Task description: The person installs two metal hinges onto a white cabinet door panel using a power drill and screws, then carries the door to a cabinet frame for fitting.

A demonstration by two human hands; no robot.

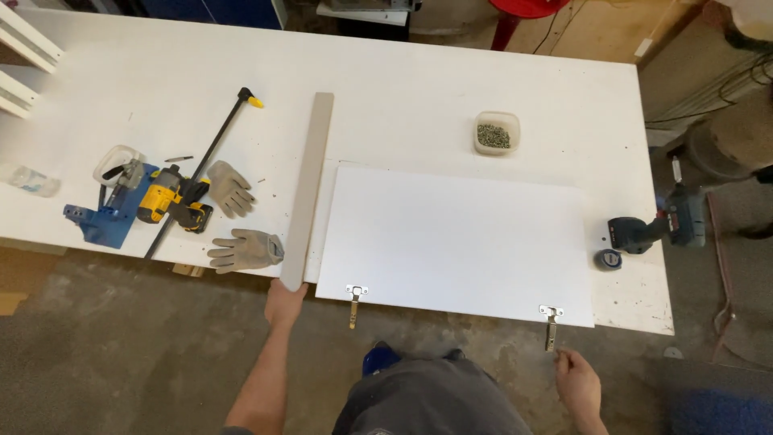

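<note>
The desk (419, 89) is white, and so is the flat panel (455, 242) near its front edge, with two silvery hinges (357, 292); the long strip (307, 189) left of it is pale grey. Farther left lie two grey gloves (245, 249), a yellow-and-black drill (171, 201) and a blue jig (105, 221), while a dark blue-black drill (656, 229) sits at the right.

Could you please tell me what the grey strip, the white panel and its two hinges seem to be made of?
Strip: probably laminated board, matte grey and flat, left hand at its near end. Panel: likely white melamine-faced board, smooth and even. Hinges: metal, shiny silver plates with brassy arms; right hand is near one.
</note>
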